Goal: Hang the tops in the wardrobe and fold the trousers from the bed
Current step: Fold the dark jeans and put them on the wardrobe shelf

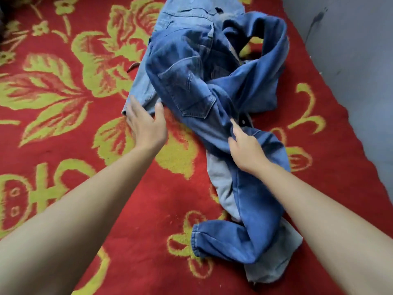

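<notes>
Blue jeans (191, 92) pinched by right hand (244, 150).

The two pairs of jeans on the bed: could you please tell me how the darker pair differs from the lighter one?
The dark blue jeans lie twisted and crumpled on top; the light blue jeans lie flatter beneath, mostly covered. The right hand grips the dark blue jeans, while the open left hand reaches the light blue jeans' edge. Both are denim on the red floral blanket.

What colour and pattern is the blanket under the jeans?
The blanket is red with large yellow-green flowers, seen best in the head view.
</notes>
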Tool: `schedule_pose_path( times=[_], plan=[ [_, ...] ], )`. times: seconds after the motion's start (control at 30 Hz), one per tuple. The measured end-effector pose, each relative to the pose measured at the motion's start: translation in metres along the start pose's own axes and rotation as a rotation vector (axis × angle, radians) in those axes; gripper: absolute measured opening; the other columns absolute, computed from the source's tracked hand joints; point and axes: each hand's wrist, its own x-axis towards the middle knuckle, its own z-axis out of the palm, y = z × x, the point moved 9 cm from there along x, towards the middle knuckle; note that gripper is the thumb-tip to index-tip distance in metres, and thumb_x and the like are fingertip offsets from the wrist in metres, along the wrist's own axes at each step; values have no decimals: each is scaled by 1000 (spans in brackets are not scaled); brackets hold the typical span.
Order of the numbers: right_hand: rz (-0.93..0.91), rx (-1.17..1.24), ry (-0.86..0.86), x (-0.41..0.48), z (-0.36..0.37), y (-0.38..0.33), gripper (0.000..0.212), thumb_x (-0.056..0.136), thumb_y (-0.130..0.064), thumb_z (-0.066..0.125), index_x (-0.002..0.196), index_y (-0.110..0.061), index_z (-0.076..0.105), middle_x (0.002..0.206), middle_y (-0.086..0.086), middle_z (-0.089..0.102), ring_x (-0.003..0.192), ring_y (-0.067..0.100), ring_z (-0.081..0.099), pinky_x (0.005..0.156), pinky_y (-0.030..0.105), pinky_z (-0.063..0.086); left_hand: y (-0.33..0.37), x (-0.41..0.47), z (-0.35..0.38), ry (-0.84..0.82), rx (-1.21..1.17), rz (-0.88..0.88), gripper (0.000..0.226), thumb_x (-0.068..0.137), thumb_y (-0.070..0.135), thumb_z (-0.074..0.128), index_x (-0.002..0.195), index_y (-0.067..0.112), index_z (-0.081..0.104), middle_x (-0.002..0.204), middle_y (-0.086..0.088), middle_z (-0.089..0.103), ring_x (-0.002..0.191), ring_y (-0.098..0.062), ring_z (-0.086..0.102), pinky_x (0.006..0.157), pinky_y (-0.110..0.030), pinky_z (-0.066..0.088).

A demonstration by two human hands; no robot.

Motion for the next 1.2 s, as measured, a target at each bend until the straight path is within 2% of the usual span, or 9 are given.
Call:
schedule_pose_path(
  times=[0.17, 0.37, 0.47, 0.57, 0.7, 0.8, 0.9, 1.03, 1.2],
  plan=[
    [-37, -136, -177, -89, 33, 39, 64, 99, -25, 45, 157, -35, 19, 95, 17, 71, 91, 39, 63, 80, 40, 45, 59, -1, -9, 72, 183, 409, 95, 88, 67, 46, 157, 19, 1, 163, -13, -5, 150, -31, 1, 118, -48, 7],
    [21, -183, -132, -121, 46, 50, 58, 91, -53, 50, 145, -36, 37, 111, 12, 71, 108, 34, 62, 89, 40, 45, -12, -32, 82, -491, 515, 281, 76, 86, 54, 60, 150, 28, 28, 146, -8, 47, 135, -31, 42, 112, -56, 28],
    [3, -398, -158, -101, 33, 31, 64, 86, -81, 25, 104, -31, 62, 105, 7, 72, 107, 32, 64, 78, 39, 43, -49, -85, 91, -367, 797, 442, 55, 89, 43, 57, 138, 22, 45, 131, -7, 52, 122, -32, 44, 105, -55, 30],
    [-84, -456, 103, -70, -10, -9, 75, 94, -72, 18, 71, -18, 63, 84, 9, 69, 91, 35, 66, 66, 37, 40, -54, -97, 87, -277, 808, 435, 56, 87, 47, 58, 136, 20, 47, 122, -10, 54, 113, -34, 46, 91, -50, 36],
    [-357, -367, 524, -17, -54, -74, 26, 97, -32, 50, 108, -15, 67, 110, 11, 59, 99, 34, 59, 72, 44, 49, -57, -88, 73, -283, 732, 511, 66, 86, 67, 45, 134, 22, 45, 117, -11, 52, 109, -35, 49, 81, -47, 45],
    [-306, -499, 389, 42, -42, -98, 59, 95, -25, 50, 151, -16, 34, 158, 22, 22, 143, 38, 28, 114, 47, 28, -72, -89, 53, -321, 448, 358, 64, 92, 67, 29, 141, 25, 37, 123, -10, 44, 114, -35, 49, 90, -48, 47],
    [-83, -447, 143, 71, -25, -86, 83, 99, -37, 51, 159, -17, -2, 163, 19, -16, 147, 38, 21, 114, 47, 30, -100, -89, 32, -230, 287, 130, 48, 100, 36, 37, 145, 19, 33, 141, -7, 32, 116, -35, 51, 95, -48, 45],
    [-82, -593, -107, 49, 5, -59, 108, 85, -26, 67, 157, -26, -14, 150, 18, 30, 125, 40, 49, 91, 44, 43, -122, -106, 37, -351, 280, 137, 45, 89, 10, 48, 134, 9, 45, 143, -13, 42, 118, -37, 43, 100, -44, 35],
    [-88, -619, -56, 15, -11, -32, 52, 85, -35, 62, 133, -24, 45, 125, 16, 60, 114, 37, 57, 86, 43, 45, -117, -114, 27, -348, 519, 297, 59, 85, 34, 41, 141, 15, 44, 143, -8, 44, 120, -35, 39, 101, -46, 34]
  ],
)
